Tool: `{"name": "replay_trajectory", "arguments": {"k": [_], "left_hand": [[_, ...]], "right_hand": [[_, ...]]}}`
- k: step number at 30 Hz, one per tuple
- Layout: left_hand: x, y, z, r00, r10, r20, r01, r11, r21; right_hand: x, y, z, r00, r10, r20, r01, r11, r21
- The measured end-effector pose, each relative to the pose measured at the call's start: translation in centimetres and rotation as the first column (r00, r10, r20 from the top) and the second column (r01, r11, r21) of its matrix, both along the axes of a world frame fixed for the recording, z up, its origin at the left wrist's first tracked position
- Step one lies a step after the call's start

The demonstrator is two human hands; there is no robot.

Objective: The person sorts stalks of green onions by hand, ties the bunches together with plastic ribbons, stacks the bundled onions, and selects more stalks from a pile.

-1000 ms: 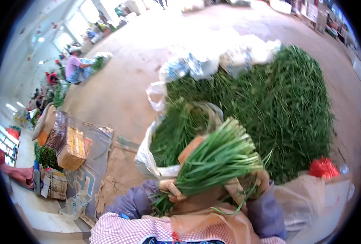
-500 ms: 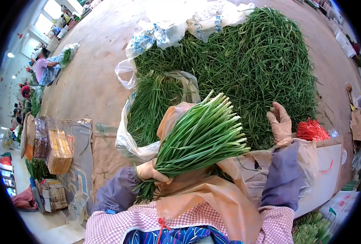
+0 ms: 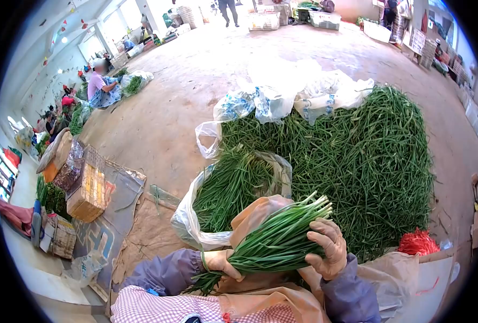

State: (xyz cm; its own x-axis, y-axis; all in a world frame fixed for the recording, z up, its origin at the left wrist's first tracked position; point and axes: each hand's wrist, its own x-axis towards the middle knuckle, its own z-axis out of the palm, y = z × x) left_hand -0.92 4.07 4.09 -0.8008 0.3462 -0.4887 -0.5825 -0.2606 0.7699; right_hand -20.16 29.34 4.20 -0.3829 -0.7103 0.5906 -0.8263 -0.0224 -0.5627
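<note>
My gloved left hand is closed round the leafy lower end of a bunch of green chives. The bunch slants up to the right, its pale stem ends at the top. My gloved right hand curls round the stem side, fingers over the upper right and thumb below. A big heap of loose chives lies just beyond the bunch. Left of the heap, more chives rest inside an open white plastic bag.
Red ties lie at the heap's right corner. Bundled boxes and flattened cardboard are at my left. White plastic sheeting edges the heap's far side. A seated person works with greens at far left.
My right hand has come from above the heap, near the red ties, to the bunch and closed round its stem side. The bunch now looks narrower. The camera view has tilted up.
</note>
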Motion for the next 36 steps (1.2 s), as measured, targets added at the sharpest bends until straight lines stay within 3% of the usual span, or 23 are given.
{"name": "replay_trajectory", "arguments": {"k": [1,3,5,7,8,9,10,11,12,13,15,18,19,20,21,23,27,29,32,33,35,36], "left_hand": [[0.1,0.0,-0.2,1.0,0.004,0.008,-0.004,1.0,0.006],[0.5,-0.3,-1.5,1.0,0.002,-0.014,-0.002,1.0,-0.002],[0.7,-0.6,-2.8,0.999,-0.027,-0.035,0.028,1.0,0.006],[0.7,-0.8,-2.8,0.998,-0.067,-0.016,0.067,0.997,0.027],[0.9,-1.0,-3.4,0.995,-0.102,-0.018,0.102,0.995,0.003],[1.0,-1.3,-4.4,0.99,-0.138,-0.021,0.138,0.99,-0.022],[0.9,-1.4,-4.7,0.984,-0.175,-0.023,0.174,0.984,-0.047],[0.9,-1.5,-4.5,0.984,-0.17,-0.05,0.168,0.985,-0.042],[0.8,-1.3,-3.7,0.983,-0.164,-0.077,0.162,0.986,-0.036],[0.8,-1.3,-3.3,0.982,-0.158,-0.103,0.156,0.987,-0.029],[0.8,-1.5,-3.7,0.977,-0.184,-0.11,0.179,0.982,-0.055],[0.3,-1.7,-3.6,0.96,-0.246,-0.134,0.232,0.966,-0.111],[0.1,-1.8,-3.4,0.953,-0.268,-0.142,0.249,0.959,-0.135],[-0.2,-1.8,-3.1,0.947,-0.311,-0.075,0.297,0.942,-0.159],[-0.2,-1.8,-3.1,0.949,-0.306,-0.083,0.292,0.946,-0.141],[-0.3,-2.1,-3.1,0.949,-0.299,-0.101,0.288,0.951,-0.107],[-0.7,-2.5,-2.8,0.915,-0.369,-0.164,0.33,0.917,-0.223],[-1.1,-2.6,-2.5,0.897,-0.429,-0.11,0.387,0.88,-0.276],[-1.7,-2.6,-1.8,0.881,-0.462,-0.105,0.413,0.858,-0.306],[-1.8,-2.6,-1.6,0.879,-0.463,-0.113,0.412,0.858,-0.308],[-1.7,-2.9,-2.3,0.876,-0.474,-0.09,0.424,0.845,-0.326],[-1.6,-2.8,-2.4,0.873,-0.48,-0.08,0.431,0.839,-0.334]], "right_hand": [[-0.1,0.1,0.8,1.0,0.018,-0.007,-0.018,1.0,0.024],[0.2,0.2,-1.0,0.982,-0.034,-0.186,0.046,0.997,0.059],[0.6,0.0,-3.3,0.982,-0.113,-0.152,0.104,0.992,-0.068],[1.2,0.5,-3.7,0.952,-0.214,0.219,0.244,0.962,-0.119],[1.2,0.4,-3.8,0.884,-0.243,0.4,0.315,0.941,-0.125],[0.7,-0.2,-4.2,0.728,-0.136,0.672,0.435,0.849,-0.3],[-0.1,-0.2,-2.5,0.605,-0.202,0.77,0.578,0.776,-0.25],[-1.6,0.4,-1.5,0.507,-0.132,0.852,0.656,0.7,-0.282],[-4.2,1.9,-2.6,0.497,-0.098,0.862,0.686,0.654,-0.32],[-6.5,3.4,-3.6,0.502,-0.04,0.864,0.678,0.638,-0.364],[-8.4,4.8,-3.6,0.528,-0.252,0.811,0.598,0.788,-0.145],[-6.2,1.4,-2.6,0.593,-0.041,0.804,0.34,0.918,-0.204],[-5.8,1.2,-1.3,0.557,0.086,0.826,0.141,0.97,-0.197],[-6.1,1.0,-0.9,0.516,-0.02,0.857,-0.021,0.999,0.036],[-6.3,0.9,-0.8,0.492,-0.134,0.86,-0.191,0.947,0.257],[-6.3,0.0,-2.2,0.427,-0.253,0.868,-0.148,0.928,0.343],[-5.7,0.8,-4.8,0.281,-0.088,0.956,-0.062,0.992,0.109],[-4.6,1.1,-4.7,0.097,0.059,0.994,-0.074,0.996,-0.052],[-4.4,2.6,-6.4,-0.122,0.056,0.991,-0.153,0.985,-0.075],[-4.5,2.9,-7.3,-0.023,0.052,0.998,-0.132,0.99,-0.055],[-4.6,3.1,-8.6,-0.083,0.183,0.98,-0.035,0.982,-0.186],[-4.4,2.8,-7.7,-0.032,0.18,0.983,-0.006,0.984,-0.18]]}}
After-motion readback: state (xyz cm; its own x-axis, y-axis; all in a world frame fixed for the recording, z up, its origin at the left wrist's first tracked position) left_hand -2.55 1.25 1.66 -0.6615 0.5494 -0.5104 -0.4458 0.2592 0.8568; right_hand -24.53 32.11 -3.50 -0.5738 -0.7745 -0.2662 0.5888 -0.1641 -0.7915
